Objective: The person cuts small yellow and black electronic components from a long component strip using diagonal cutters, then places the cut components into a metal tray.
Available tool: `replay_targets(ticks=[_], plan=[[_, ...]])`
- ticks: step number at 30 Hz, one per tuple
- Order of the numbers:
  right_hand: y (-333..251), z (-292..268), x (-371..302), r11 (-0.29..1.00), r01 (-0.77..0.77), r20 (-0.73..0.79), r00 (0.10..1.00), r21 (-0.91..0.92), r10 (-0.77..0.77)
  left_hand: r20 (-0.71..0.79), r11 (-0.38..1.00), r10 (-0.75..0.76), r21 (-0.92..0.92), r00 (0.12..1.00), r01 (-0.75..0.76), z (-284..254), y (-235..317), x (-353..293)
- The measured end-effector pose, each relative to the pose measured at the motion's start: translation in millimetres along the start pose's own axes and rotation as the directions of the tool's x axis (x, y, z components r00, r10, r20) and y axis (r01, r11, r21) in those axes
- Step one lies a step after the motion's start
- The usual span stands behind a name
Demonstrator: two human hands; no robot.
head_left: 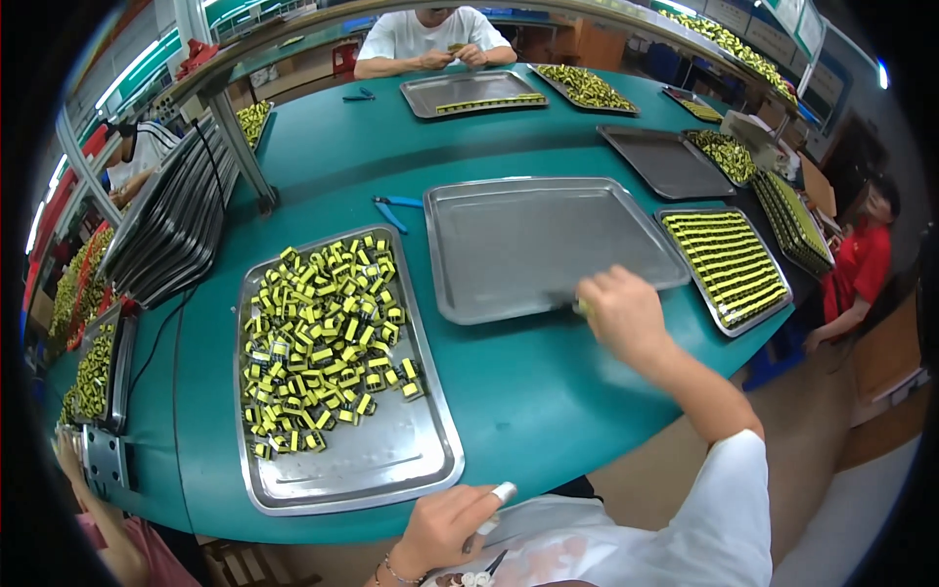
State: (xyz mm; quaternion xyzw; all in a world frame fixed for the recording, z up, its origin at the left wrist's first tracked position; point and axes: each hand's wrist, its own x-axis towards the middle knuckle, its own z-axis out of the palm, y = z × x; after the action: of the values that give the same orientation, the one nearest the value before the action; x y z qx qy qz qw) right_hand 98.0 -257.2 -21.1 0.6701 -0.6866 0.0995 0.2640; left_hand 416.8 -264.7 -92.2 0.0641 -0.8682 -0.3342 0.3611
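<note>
My right hand (623,311) is closed at the near right rim of a bare metal tray (538,249). A small yellow-and-black transformer (584,306) shows partly at its fingertips, blurred and mostly covered. My left hand (448,528) is at the table's front edge, close to my body, with fingers curled together and white coverings on the fingertips. Whatever it may hold is hidden. To its upper left, a metal tray (352,497) carries a loose heap of yellow-and-black transformers (323,342), with bare metal at its near end.
A tray of transformers in neat rows (729,269) stands at the right. Blue-handled pliers (396,207) lie behind the bare tray. Stacked trays (171,225) lean beside a metal post (245,157) at the left. A co-worker (435,44) sits across the green table (323,186).
</note>
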Motion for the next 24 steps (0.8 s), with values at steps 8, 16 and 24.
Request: replay_targets(ticks=[8,16,24], plan=[[-35,-22,-82,0.979,-0.117,-0.011,0.993,0.168,0.12,0.013,0.997,0.053,0.049,0.999,-0.053,4,3,3],[-53,-9,-61,0.964,0.084,-0.092,0.994,0.252,-0.063,0.073,0.992,0.079,0.096,0.994,-0.086,0,7,0],[-61,-29,-88,0.936,0.078,-0.093,0.994,0.344,-0.048,-0.594,0.948,-0.28,-0.046,0.754,0.315,-53,16,-28]])
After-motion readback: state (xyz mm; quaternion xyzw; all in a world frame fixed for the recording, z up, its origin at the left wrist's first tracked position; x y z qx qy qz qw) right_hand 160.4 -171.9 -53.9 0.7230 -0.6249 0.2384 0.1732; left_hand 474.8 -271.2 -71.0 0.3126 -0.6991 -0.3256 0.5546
